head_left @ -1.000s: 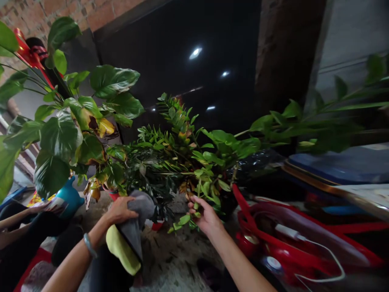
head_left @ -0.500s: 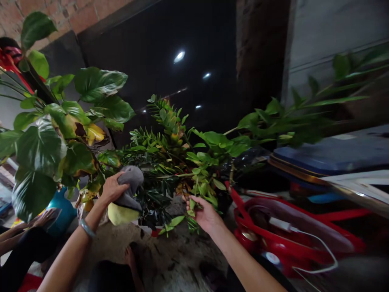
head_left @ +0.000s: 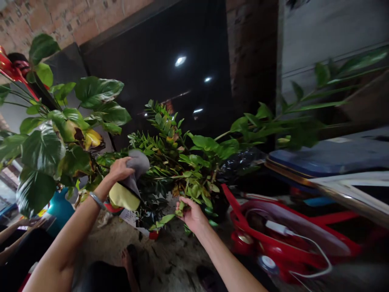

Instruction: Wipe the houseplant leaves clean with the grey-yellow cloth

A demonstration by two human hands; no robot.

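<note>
Pinching a small leafy sprig [head_left: 180, 207] between thumb and fingers, the right hand [head_left: 193, 215] is nearly closing, its fingertips meeting around the greenery. The sprig is sitting right at those fingertips, just in front of the low green plant [head_left: 199, 157]; whether it is hanging free or joining a stem is not showing clearly.

Left of the right hand and slightly higher, the left hand [head_left: 120, 169] is gripping a grey cloth [head_left: 139, 162], fingers curling over its edge, with a yellow cloth [head_left: 124, 197] hanging directly beneath that hand. The cloth is appearing clear of the leaves nearest the right hand, though the overlap is making contact hard to judge.

As for how things are standing, dark scraps are lying on the floor [head_left: 173, 263] below the right hand, so some bits are seemingly down already. Just above that hand, browned leaves [head_left: 176, 190] are remaining among the green ones. Beyond the left hand, on its outer side, a large-leaved plant [head_left: 42, 150] is carrying a yellowed leaf [head_left: 92, 139] with dark, withering edges. How many leaves are wiped or cleared is not showing.

Farther out, a red bag [head_left: 282, 247] is resting to the right of the right hand, and another person's hands [head_left: 38, 222] are showing low, beyond the left forearm.
</note>
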